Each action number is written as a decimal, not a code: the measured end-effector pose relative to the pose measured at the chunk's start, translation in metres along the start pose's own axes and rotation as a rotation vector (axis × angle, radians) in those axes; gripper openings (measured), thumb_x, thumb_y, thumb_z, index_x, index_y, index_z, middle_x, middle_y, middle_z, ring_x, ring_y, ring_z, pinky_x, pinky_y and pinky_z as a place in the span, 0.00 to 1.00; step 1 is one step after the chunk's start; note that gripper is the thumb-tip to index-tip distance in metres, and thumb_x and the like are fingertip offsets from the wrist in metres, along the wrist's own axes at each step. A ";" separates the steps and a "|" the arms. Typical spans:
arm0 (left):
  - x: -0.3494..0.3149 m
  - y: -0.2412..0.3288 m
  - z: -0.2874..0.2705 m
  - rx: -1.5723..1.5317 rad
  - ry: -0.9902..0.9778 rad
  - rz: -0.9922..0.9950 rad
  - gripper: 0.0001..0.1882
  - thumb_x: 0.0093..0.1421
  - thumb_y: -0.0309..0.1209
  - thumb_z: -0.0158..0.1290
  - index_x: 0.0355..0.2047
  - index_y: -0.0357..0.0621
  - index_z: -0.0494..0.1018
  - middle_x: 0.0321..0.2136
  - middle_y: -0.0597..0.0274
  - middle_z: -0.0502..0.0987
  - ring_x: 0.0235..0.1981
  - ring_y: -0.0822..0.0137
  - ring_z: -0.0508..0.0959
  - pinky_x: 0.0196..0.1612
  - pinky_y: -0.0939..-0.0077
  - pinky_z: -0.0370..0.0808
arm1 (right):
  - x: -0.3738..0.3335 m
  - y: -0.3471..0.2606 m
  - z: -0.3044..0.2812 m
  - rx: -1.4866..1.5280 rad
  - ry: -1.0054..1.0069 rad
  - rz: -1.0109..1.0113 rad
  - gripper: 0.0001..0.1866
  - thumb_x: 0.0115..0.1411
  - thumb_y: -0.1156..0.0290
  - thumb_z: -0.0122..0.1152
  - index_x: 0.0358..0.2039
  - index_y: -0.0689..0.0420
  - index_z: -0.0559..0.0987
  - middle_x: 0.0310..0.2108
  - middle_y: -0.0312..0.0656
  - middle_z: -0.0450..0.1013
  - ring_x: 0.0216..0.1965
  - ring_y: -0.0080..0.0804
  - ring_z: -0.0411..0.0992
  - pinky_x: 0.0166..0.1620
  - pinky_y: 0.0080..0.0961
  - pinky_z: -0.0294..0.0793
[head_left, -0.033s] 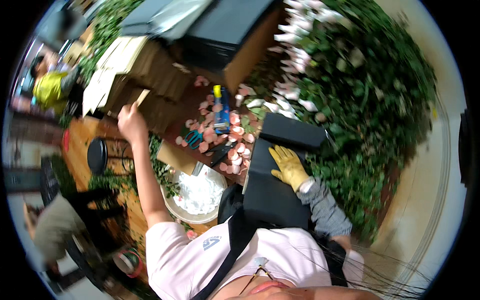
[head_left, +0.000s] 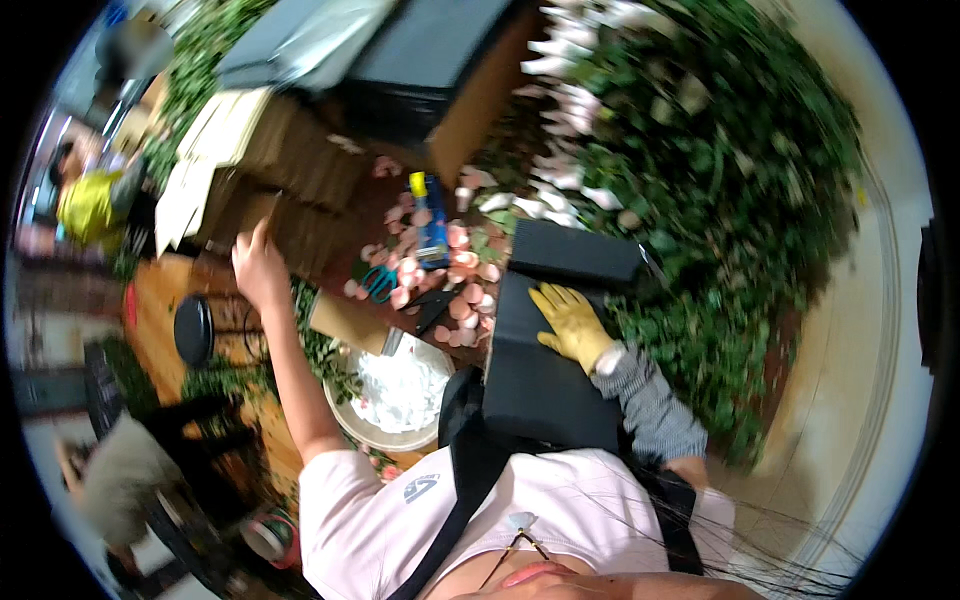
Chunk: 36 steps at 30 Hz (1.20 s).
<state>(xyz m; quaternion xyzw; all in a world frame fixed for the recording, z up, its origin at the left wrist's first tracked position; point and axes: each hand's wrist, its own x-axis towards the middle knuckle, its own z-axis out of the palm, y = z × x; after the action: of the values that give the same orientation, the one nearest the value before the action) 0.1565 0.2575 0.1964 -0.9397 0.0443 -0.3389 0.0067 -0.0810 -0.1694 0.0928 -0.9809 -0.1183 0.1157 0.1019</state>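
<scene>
My left hand [head_left: 260,272], bare, reaches out to the stack of folded brown cardboard [head_left: 235,125]. Its fingers are pinched on a small brown cardboard piece [head_left: 270,212], which stands up in front of the stack and is partly lost in shadow. My right hand [head_left: 572,325] wears a yellow glove and lies flat, fingers apart, on a black-covered board [head_left: 530,385] in front of me. Just beyond that hand, a black ribbed block [head_left: 575,252] sits across the board.
Pink petals [head_left: 465,305], teal-handled scissors [head_left: 379,284] and a blue-and-yellow tool [head_left: 430,230] lie left of the board. A round tub [head_left: 385,432] holds white pieces. Leafy stems [head_left: 720,190] with white-wrapped heads pile at right. A black stool [head_left: 194,330] and other people stand at left.
The cardboard piece in my left hand has turned from its pale lit face to a darker one. My right hand stays flat on the board; the view has shifted slightly.
</scene>
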 end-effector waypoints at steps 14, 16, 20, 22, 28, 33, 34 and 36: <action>-0.200 0.253 0.072 -1.074 -1.143 0.230 0.27 0.62 0.50 0.61 0.33 0.31 0.78 0.23 0.56 0.80 0.23 0.69 0.79 0.28 0.70 0.75 | 0.002 0.025 0.021 0.208 0.454 0.190 0.05 0.52 0.71 0.63 0.29 0.57 0.80 0.34 0.45 0.77 0.41 0.46 0.75 0.45 0.42 0.74; -0.207 0.261 0.071 -0.990 -1.006 0.320 0.27 0.60 0.51 0.62 0.33 0.33 0.79 0.22 0.53 0.80 0.21 0.67 0.79 0.27 0.68 0.74 | -0.007 0.024 0.002 0.346 0.403 0.305 0.12 0.53 0.66 0.66 0.36 0.58 0.81 0.40 0.48 0.78 0.46 0.45 0.75 0.49 0.41 0.74; -0.175 0.267 0.047 -0.981 -1.340 0.224 0.26 0.59 0.50 0.62 0.31 0.32 0.78 0.21 0.50 0.81 0.23 0.67 0.82 0.28 0.71 0.76 | 0.000 0.007 0.014 0.136 0.007 0.167 0.39 0.49 0.55 0.74 0.59 0.55 0.70 0.64 0.46 0.65 0.62 0.45 0.66 0.61 0.39 0.69; -0.154 0.262 0.026 -0.544 -1.124 0.608 0.23 0.62 0.46 0.58 0.27 0.34 0.77 0.22 0.53 0.82 0.24 0.63 0.83 0.30 0.72 0.78 | 0.001 -0.004 -0.009 0.082 -0.133 0.202 0.41 0.48 0.54 0.75 0.60 0.54 0.69 0.67 0.44 0.62 0.63 0.45 0.65 0.61 0.39 0.69; -0.114 0.235 -0.068 -1.850 -2.504 0.399 0.26 0.70 0.46 0.50 0.54 0.33 0.72 0.50 0.49 0.79 0.48 0.61 0.81 0.50 0.67 0.77 | 0.001 -0.003 0.018 0.097 -0.058 0.244 0.45 0.44 0.53 0.76 0.63 0.48 0.67 0.68 0.41 0.60 0.67 0.43 0.61 0.63 0.42 0.66; -0.202 0.234 -0.068 -1.006 -1.517 0.985 0.26 0.68 0.41 0.53 0.59 0.34 0.67 0.53 0.37 0.74 0.58 0.45 0.73 0.60 0.60 0.70 | 0.004 -0.008 0.017 0.118 -0.034 0.222 0.47 0.44 0.54 0.77 0.64 0.49 0.66 0.68 0.41 0.60 0.68 0.43 0.60 0.66 0.41 0.62; -0.213 0.232 -0.064 -0.814 -1.184 1.098 0.28 0.67 0.41 0.55 0.60 0.34 0.66 0.54 0.35 0.73 0.58 0.42 0.72 0.61 0.57 0.69 | 0.001 -0.010 0.008 0.110 -0.036 0.228 0.46 0.45 0.55 0.76 0.64 0.50 0.66 0.68 0.42 0.60 0.68 0.43 0.59 0.67 0.40 0.61; -0.188 0.239 -0.085 -0.955 -1.504 0.995 0.26 0.65 0.44 0.56 0.57 0.38 0.70 0.48 0.35 0.77 0.52 0.44 0.77 0.55 0.58 0.74 | 0.004 -0.004 0.027 0.115 -0.006 0.236 0.46 0.47 0.56 0.76 0.65 0.50 0.66 0.69 0.42 0.60 0.68 0.43 0.59 0.67 0.40 0.60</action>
<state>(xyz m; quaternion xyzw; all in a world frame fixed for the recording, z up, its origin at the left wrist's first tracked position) -0.0605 0.0377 0.1319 -0.6887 0.5448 0.4335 -0.2025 -0.0851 -0.1596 0.0677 -0.9802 0.0046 0.1364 0.1435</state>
